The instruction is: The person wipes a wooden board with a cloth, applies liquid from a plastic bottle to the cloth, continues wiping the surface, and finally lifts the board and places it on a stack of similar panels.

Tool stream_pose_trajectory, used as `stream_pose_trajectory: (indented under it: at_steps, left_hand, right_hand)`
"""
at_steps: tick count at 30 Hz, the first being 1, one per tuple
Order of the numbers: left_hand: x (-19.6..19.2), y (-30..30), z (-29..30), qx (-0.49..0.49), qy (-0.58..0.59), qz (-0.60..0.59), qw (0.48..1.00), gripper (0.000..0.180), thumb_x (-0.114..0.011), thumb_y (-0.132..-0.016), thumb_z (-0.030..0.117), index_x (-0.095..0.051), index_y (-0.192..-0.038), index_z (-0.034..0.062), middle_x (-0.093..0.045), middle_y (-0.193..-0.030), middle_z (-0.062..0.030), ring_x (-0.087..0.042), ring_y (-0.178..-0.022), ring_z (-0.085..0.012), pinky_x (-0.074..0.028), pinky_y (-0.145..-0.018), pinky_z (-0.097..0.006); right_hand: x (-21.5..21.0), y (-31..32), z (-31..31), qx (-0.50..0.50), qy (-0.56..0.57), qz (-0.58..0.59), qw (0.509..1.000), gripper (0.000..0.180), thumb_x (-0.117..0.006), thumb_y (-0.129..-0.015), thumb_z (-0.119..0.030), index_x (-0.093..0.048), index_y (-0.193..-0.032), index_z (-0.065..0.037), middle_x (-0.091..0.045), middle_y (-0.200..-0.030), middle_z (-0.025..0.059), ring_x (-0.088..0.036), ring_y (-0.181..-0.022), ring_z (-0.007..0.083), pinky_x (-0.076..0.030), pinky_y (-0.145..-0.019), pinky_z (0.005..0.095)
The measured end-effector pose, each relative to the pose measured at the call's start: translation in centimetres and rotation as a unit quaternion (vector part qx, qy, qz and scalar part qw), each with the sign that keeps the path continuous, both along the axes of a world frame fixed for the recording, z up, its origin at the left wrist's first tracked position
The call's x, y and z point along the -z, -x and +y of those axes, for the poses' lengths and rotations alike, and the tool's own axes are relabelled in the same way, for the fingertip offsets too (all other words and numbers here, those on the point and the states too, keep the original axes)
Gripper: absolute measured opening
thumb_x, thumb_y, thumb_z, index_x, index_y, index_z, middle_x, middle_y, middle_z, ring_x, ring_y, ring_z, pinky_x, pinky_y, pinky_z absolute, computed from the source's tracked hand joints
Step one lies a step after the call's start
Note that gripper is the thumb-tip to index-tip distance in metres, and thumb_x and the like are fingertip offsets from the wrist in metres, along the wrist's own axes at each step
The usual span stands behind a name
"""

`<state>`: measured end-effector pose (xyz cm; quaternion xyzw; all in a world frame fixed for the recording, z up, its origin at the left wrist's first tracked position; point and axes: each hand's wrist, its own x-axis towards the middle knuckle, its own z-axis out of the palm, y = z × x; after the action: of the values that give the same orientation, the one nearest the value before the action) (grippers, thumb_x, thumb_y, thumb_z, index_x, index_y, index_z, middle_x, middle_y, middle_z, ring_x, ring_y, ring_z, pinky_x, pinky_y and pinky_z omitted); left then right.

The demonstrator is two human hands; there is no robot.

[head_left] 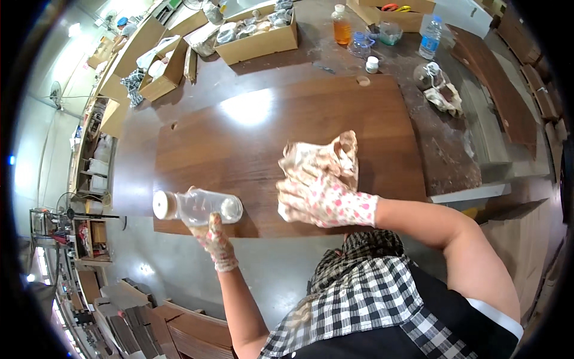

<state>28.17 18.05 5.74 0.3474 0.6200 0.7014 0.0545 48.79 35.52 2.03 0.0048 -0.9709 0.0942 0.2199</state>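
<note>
Below me lies a brown wood-grain panel (227,152) with a small round hole near each far corner. Gloved in a flower-patterned glove, my left hand (215,244) grips a clear plastic bottle (202,205). This bottle is tipped on its side over the panel's near left edge, its pale cap toward the left. My right hand (326,194), in a matching stained glove, presses a crumpled, stained cloth (345,154) onto the panel right of the middle. Part of that cloth is hidden beneath the fingers.
Cardboard boxes (263,50) of wrapped items stand along the table's far side. At the far right are a bottle of orange liquid (341,27), a small white-capped bottle (372,64), a water bottle (430,39) and a crumpled rag (445,99). Another brown board (502,90) leans beyond.
</note>
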Motion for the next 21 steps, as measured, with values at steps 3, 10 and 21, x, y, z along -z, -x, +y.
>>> stream_pose_trajectory:
  at_steps: [3, 10, 21]
  left_hand:
    - [-3.4, 0.7, 0.7, 0.015, 0.01, 0.006, 1.0, 0.077, -0.072, -0.081, 0.037, -0.037, -0.139, 0.0007, -0.051, -0.131, -0.0141, -0.051, -0.119, -0.0235, -0.04, -0.103, -0.04]
    - [-7.2, 4.0, 4.7, 0.077, -0.026, -0.061, 0.995, 0.063, -0.072, -0.083, 0.035, -0.046, -0.13, 0.0018, -0.057, -0.121, -0.0133, -0.055, -0.108, -0.0219, -0.045, -0.096, -0.038]
    - [-4.8, 18.0, 29.5, 0.261, -0.098, -0.04, 0.959, 0.048, -0.066, -0.088, 0.0, -0.047, -0.132, 0.0042, -0.058, -0.116, -0.0043, -0.057, -0.106, -0.0155, -0.047, -0.096, -0.029]
  right_hand:
    - [0.5, -2.4, 4.2, -0.004, 0.17, -0.007, 0.985, 0.05, -0.051, -0.093, -0.027, -0.044, -0.137, -0.004, -0.047, -0.139, 0.0132, -0.042, -0.132, 0.0281, -0.03, -0.112, 0.0408]
    - [-0.6, -8.2, 16.9, 0.307, -0.096, -0.055, 0.945, 0.041, -0.056, -0.093, -0.028, -0.057, -0.129, -0.009, -0.048, -0.141, 0.0101, -0.048, -0.127, 0.0296, -0.038, -0.107, 0.0411]
    - [1.7, -6.5, 15.1, 0.498, -0.12, -0.129, 0.849, 0.047, -0.054, -0.094, -0.03, -0.05, -0.137, -0.012, -0.044, -0.145, 0.0083, -0.04, -0.134, 0.0306, -0.029, -0.11, 0.0463]
